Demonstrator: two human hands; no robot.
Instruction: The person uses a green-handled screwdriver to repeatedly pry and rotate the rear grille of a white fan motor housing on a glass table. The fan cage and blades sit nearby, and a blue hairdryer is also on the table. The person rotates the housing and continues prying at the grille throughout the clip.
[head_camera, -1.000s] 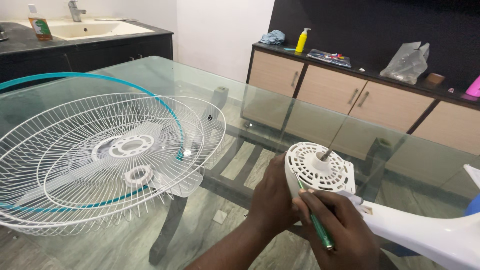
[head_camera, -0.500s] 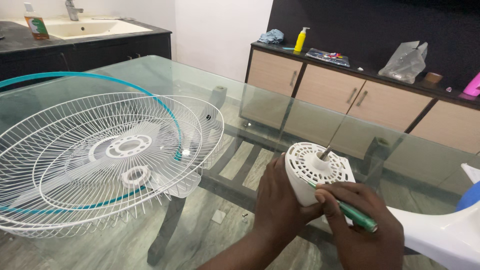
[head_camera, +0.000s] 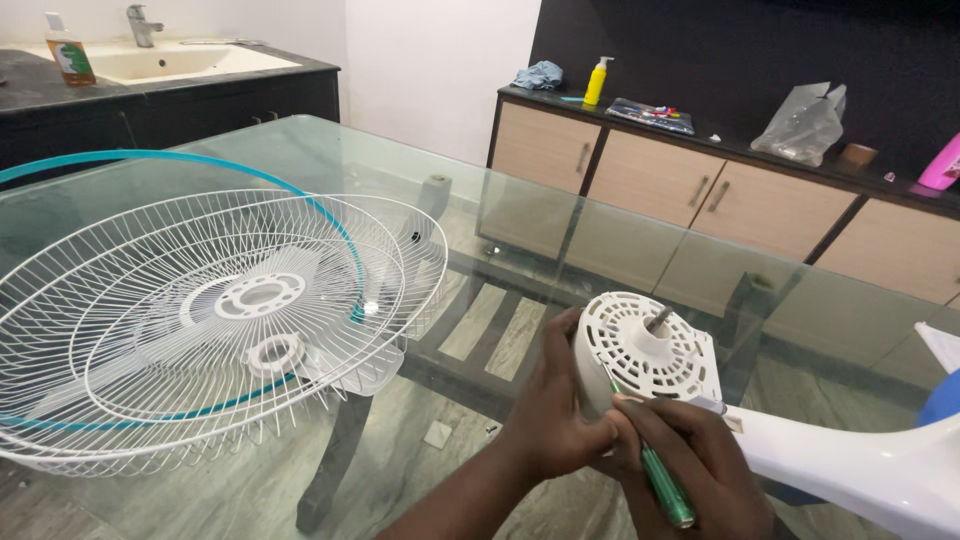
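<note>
A white fan motor housing (head_camera: 648, 352) with a metal shaft sticking out lies on the glass table (head_camera: 520, 230), joined to a white fan stand (head_camera: 850, 465) at the lower right. My left hand (head_camera: 555, 410) grips the housing's left side. My right hand (head_camera: 690, 465) holds a green-handled screwdriver (head_camera: 662, 482) with its tip against the vented front of the housing. Two white wire fan guards (head_camera: 210, 320), one with a teal rim, lie stacked at the left of the table.
A low cabinet (head_camera: 720, 190) along the far wall carries a yellow bottle (head_camera: 596, 82), a blue cloth, a plastic bag (head_camera: 805, 122) and a pink bottle. A sink counter (head_camera: 170, 70) with a tap stands at the upper left.
The view has shifted a little. My right hand has turned the screwdriver so that its handle points down and right, the tip still on the housing. My left hand stays on the housing.
</note>
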